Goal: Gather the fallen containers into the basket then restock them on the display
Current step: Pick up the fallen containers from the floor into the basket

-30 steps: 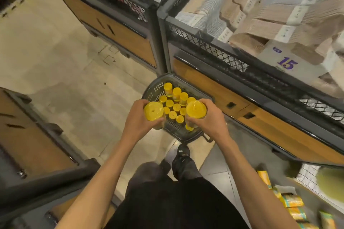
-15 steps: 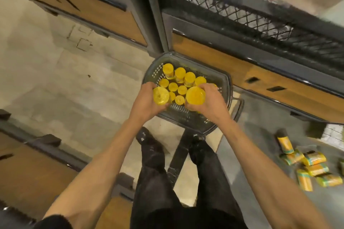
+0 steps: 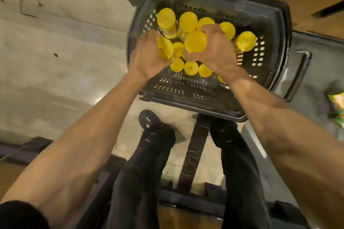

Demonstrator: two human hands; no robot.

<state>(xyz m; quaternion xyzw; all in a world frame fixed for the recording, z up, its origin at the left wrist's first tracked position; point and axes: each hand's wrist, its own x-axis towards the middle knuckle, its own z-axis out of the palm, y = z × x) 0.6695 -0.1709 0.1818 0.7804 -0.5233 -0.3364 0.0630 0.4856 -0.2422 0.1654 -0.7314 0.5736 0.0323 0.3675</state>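
Note:
A dark grey plastic basket [image 3: 268,24] stands on the floor against the base of the display. Several yellow-lidded containers [image 3: 188,21] stand upright inside it. My left hand [image 3: 147,57] grips one yellow-lidded container [image 3: 164,47] low over the basket's left half. My right hand [image 3: 214,48] grips another yellow-lidded container [image 3: 195,42] beside it, above the standing ones. The bodies of both held containers are mostly hidden by my fingers.
More containers with yellow and green labels [image 3: 337,102] lie on the grey floor at the right edge. The basket's handle [image 3: 299,72] hangs off its right side. My legs and a black shoe [image 3: 149,119] stand just behind the basket. A dark display base [image 3: 24,150] lies at the lower left.
Both hands have gone down into the basket with their containers. The view has tilted down and closer, so the shelves above have left the frame.

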